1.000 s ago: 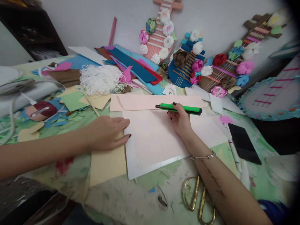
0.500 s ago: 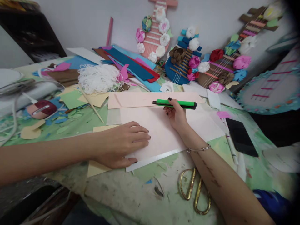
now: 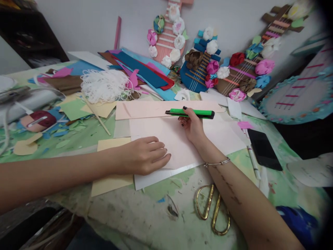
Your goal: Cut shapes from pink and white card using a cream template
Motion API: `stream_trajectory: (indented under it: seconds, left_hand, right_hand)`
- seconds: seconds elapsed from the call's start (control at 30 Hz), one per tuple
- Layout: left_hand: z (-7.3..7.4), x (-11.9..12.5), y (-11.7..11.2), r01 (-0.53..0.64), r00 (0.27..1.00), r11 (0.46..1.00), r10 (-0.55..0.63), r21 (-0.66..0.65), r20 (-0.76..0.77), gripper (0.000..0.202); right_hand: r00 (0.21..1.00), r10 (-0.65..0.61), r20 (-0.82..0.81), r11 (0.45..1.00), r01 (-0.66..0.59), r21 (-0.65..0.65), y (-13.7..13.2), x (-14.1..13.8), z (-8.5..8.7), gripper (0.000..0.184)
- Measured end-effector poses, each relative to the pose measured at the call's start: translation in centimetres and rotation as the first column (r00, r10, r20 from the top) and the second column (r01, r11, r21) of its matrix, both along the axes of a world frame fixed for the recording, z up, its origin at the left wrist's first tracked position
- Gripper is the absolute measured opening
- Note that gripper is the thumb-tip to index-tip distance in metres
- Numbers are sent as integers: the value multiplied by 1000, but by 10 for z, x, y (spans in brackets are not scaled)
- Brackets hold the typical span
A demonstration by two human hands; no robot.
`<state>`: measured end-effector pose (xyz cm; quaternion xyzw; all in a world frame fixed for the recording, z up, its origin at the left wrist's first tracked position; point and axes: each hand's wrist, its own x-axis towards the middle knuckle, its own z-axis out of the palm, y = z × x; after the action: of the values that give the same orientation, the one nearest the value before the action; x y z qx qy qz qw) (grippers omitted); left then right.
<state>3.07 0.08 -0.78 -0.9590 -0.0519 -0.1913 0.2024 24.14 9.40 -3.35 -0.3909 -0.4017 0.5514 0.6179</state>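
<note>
Item: pink sheet (image 3: pixel 221 137), centre. L hand (image 3: pixel 145 156) lies flat on its near-left part, fingers together, pinning it. R hand (image 3: pixel 192 126) grips green cutter (image 3: pixel 192 113) at sheet's far edge. Step, est.: cut lined up, not begun. Needs firm hold-down and fingers off blade path. Also: gold scissors (image 3: pixel 212 210), near-right.

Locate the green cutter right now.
Head view, centre: the green cutter lies crosswise in the right hand, where the pink strip meets the larger pale pink sheet, right of the left hand pressing that sheet.
</note>
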Motion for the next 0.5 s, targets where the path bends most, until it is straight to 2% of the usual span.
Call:
stream_trajectory:
  seconds: [0.37,0.5]
  left_hand:
    - [1,-2,3,79,991,994,-69,-81,112,27]
    - [-8,-3,3,91,984,990,-72,-111,165,28]
  right_hand:
    - [1000,-3,-9,1000,3,-14,1,0,1,23]
    - [1000,-12,-9,1000,12,-17,2,0,1,23]
